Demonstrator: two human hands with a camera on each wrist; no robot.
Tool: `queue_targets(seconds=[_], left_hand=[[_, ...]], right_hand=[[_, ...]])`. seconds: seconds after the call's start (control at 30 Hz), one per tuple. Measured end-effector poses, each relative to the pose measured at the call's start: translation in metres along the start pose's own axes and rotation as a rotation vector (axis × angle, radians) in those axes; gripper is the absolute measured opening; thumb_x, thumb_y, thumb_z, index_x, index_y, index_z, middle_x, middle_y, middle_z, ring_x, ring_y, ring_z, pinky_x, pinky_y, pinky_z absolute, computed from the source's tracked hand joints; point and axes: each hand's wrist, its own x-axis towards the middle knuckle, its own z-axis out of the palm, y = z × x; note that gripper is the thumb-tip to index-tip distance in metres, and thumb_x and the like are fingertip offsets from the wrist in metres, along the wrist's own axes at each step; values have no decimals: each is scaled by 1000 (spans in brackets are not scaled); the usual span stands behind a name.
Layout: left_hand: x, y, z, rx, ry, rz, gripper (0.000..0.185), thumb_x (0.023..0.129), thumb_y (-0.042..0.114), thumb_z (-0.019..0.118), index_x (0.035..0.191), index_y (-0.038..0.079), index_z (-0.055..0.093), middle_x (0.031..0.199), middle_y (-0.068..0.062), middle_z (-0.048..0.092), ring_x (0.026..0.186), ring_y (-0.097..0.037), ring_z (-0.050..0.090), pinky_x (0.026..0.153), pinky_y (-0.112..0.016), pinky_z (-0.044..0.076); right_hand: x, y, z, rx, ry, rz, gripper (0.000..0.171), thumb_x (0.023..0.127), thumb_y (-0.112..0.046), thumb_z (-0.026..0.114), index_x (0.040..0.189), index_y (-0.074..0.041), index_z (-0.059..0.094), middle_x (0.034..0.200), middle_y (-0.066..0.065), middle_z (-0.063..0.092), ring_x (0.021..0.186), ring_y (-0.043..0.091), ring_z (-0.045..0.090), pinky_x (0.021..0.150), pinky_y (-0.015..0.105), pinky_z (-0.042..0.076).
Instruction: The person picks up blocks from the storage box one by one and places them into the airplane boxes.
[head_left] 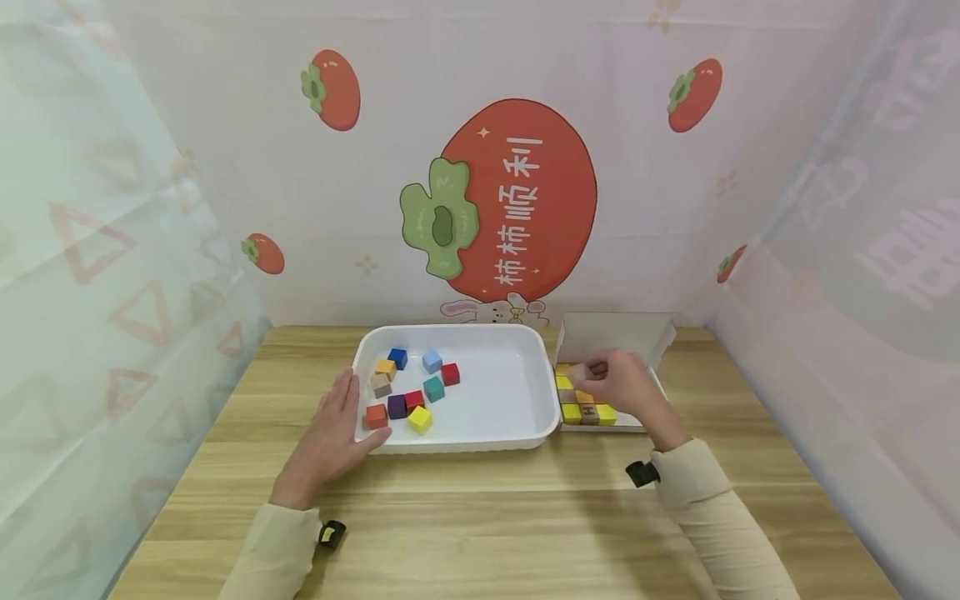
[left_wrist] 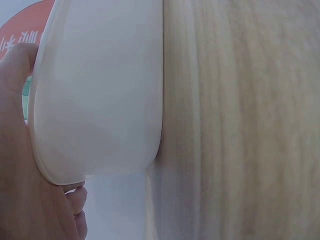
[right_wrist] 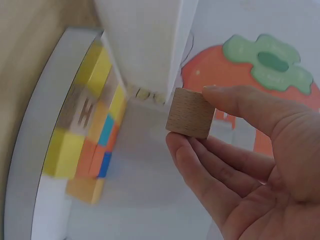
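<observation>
Right hand [right_wrist: 250, 165] pinches a plain wooden cube [right_wrist: 190, 113] by two faces only at mid-frame above the small box [head_left: 611, 337], so a loose pinch could drop it onto the packed cubes [right_wrist: 87, 145], while the flat left hand [head_left: 337, 433] steadies the white tray [head_left: 525, 433] on the bench [head_left: 487, 517].

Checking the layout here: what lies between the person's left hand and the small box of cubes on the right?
In the head view, the white tray of loose colored cubes lies between left hand and small box.

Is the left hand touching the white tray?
Touching. In the left wrist view the left hand lies against the white tray, its rim pressed into the palm with no gap. The head view agrees: the hand rests on the tray's left edge.
</observation>
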Motion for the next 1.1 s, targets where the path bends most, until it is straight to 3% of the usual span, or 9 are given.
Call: queue_targets(seconds=[0.33,0.63,0.87,1.1], left_hand=[[-1,-1,-1,2,-1,0,114,94,65,64,169,2,6,179,-17,-1,165,-43,5,130,-67,15],[0,-1,1,6,5,3,114,94,64,66,169,2,6,179,-17,0,165,-43,6,129,-67,17],[0,-1,1,3,5,0,114,94,63,66,169,3,6,179,-17,0,165,-43,5,130,-67,16],[0,0,-1,-6,-1,-4,114,93,62,67,169,3,6,180,-16,0,165,-43,5,131,-67,15]], right_hand=[[-7,47,-9,-1,27,101,34,93,-18,80,109,11,74,109,28,76,100,41,74,86,55,63],[-6,68,-4,-20,35,194,31,93,-25,80,89,5,76,92,18,73,84,27,64,69,36,54],[-2,76,9,25,29,235,39,96,-22,75,111,14,72,110,30,75,99,39,73,83,49,64],[2,77,17,72,42,278,41,95,-18,76,116,16,69,112,31,75,102,40,73,84,48,64]])
